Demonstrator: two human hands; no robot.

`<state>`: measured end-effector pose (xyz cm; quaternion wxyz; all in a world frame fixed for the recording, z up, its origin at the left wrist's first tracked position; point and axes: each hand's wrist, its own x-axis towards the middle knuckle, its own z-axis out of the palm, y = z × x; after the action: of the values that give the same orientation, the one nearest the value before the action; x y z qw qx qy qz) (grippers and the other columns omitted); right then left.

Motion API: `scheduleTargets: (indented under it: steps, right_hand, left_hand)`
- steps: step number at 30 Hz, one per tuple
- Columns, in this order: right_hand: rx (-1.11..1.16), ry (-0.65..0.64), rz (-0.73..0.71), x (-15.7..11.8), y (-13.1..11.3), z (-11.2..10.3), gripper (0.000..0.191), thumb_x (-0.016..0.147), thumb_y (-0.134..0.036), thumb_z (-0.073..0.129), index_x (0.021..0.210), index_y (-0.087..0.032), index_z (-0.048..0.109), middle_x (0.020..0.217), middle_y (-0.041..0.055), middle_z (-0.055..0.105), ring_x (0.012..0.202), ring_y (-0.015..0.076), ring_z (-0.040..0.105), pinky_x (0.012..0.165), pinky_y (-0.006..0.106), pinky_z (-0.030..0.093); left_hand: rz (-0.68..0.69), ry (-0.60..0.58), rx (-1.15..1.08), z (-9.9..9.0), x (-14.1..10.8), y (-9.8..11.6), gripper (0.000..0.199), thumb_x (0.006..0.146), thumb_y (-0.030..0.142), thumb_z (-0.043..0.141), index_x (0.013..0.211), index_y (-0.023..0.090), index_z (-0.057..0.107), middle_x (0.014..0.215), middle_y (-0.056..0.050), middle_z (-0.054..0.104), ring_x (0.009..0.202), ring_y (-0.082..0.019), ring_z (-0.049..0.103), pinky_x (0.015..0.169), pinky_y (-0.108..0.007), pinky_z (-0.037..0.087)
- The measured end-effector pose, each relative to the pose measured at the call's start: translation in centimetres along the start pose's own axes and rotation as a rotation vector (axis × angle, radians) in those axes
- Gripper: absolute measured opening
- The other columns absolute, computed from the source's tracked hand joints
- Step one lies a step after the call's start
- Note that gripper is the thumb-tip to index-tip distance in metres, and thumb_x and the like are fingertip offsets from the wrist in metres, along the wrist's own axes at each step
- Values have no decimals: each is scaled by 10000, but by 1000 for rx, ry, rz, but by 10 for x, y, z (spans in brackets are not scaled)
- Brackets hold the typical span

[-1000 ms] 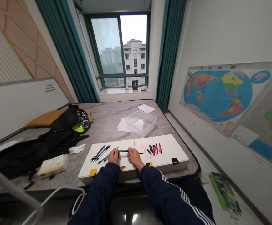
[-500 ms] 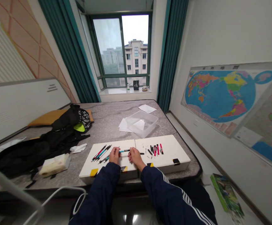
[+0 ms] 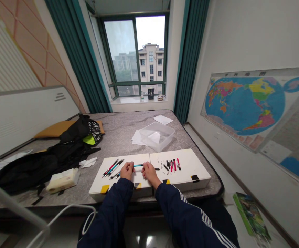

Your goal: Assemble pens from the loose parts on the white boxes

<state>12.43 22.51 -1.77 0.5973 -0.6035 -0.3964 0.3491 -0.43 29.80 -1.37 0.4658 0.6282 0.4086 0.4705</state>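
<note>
A blue pen [image 3: 138,165] spans the gap between my two hands, above the front of the white boxes. My left hand [image 3: 127,171] is closed around its left end. My right hand [image 3: 149,172] grips the other end, with the fingers curled. A dark stick-like piece [image 3: 157,169] shows just right of my right hand; whether it is held or lying there I cannot tell. Several pens [image 3: 113,168] in red, blue and black lie on the left box [image 3: 97,179]. Black and red pen parts [image 3: 173,164], with small clear pieces, are spread over the right box [image 3: 190,162].
Behind the boxes stands a clear plastic bin [image 3: 157,137] beside white papers [image 3: 137,137]. A tissue pack [image 3: 63,180] and a black backpack [image 3: 69,151] lie to the left on the grey mattress [image 3: 118,131]. A white cable [image 3: 72,206] loops at lower left.
The view has shifted slightly. Between my hands, more of the pen's blue barrel shows, and its dark section near my right hand is now covered.
</note>
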Motion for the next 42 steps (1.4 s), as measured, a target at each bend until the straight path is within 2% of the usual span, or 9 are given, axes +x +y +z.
scheduleTargets:
  steps: [7, 11, 14, 17, 22, 31, 34, 38, 42]
  right_hand:
    - [19, -38, -4, 1, 2, -1, 363, 918, -502, 408, 721, -199, 447, 557, -39, 549, 377, 70, 472, 356, 162, 355]
    - [55, -12, 2, 4, 3, -2, 384, 913, -524, 409, 713, -198, 446, 541, -33, 546, 370, 76, 476, 346, 169, 359]
    - [99, -14, 6, 5, 6, -3, 407, 909, -554, 401, 719, -196, 446, 537, -31, 547, 368, 77, 477, 343, 170, 356]
    - [142, -17, 10, 6, 8, -3, 419, 904, -577, 390, 733, -198, 439, 551, -28, 552, 365, 78, 475, 331, 172, 347]
    - [100, -17, 9, 6, 10, -2, 409, 909, -567, 376, 738, -201, 435, 566, -27, 559, 369, 79, 484, 335, 169, 352]
    - [-8, -35, -9, 4, 11, -2, 376, 931, -513, 359, 733, -204, 439, 574, -30, 561, 379, 73, 483, 352, 158, 334]
    - [-6, -40, -4, 4, 9, -3, 389, 929, -519, 359, 721, -201, 443, 565, -30, 557, 381, 73, 484, 353, 158, 331]
    - [23, -25, 22, 5, 9, -3, 403, 918, -544, 363, 725, -200, 445, 557, -26, 560, 365, 74, 467, 346, 163, 332]
    - [63, -14, 30, 6, 9, -4, 433, 904, -577, 365, 709, -200, 449, 520, -29, 538, 344, 79, 449, 329, 171, 335]
  left_hand:
    - [-8, 61, 74, -2, -3, 8, 445, 856, 560, 476, 620, 190, 553, 454, 22, 533, 428, -97, 452, 468, -203, 369]
    - [-7, -8, -25, 1, -3, 5, 411, 854, 569, 471, 729, 186, 555, 460, 30, 541, 385, -90, 419, 408, -200, 329]
    - [26, -101, -50, 3, -2, 2, 384, 816, 565, 539, 739, 190, 521, 486, 30, 570, 377, -84, 425, 403, -195, 336]
    - [39, -129, -64, 3, -3, 0, 377, 800, 562, 560, 753, 192, 511, 500, 32, 582, 377, -82, 434, 409, -193, 348]
    - [54, -119, -32, 2, -4, 4, 396, 843, 536, 514, 651, 190, 487, 496, 28, 565, 381, -72, 424, 427, -195, 349]
    - [-36, -48, 53, 0, -2, 4, 526, 854, 560, 462, 490, 184, 505, 405, 11, 479, 356, -84, 381, 401, -223, 305]
    - [-12, -60, 18, 1, -2, 3, 468, 843, 547, 489, 540, 191, 483, 427, 21, 503, 359, -78, 385, 399, -210, 307]
    - [-1, -103, -76, 2, -1, 1, 355, 800, 546, 553, 738, 202, 497, 457, 50, 545, 352, -81, 397, 385, -193, 311]
    - [28, -133, -146, 1, -1, 1, 385, 772, 560, 585, 847, 187, 524, 503, 41, 583, 364, -80, 425, 396, -193, 331]
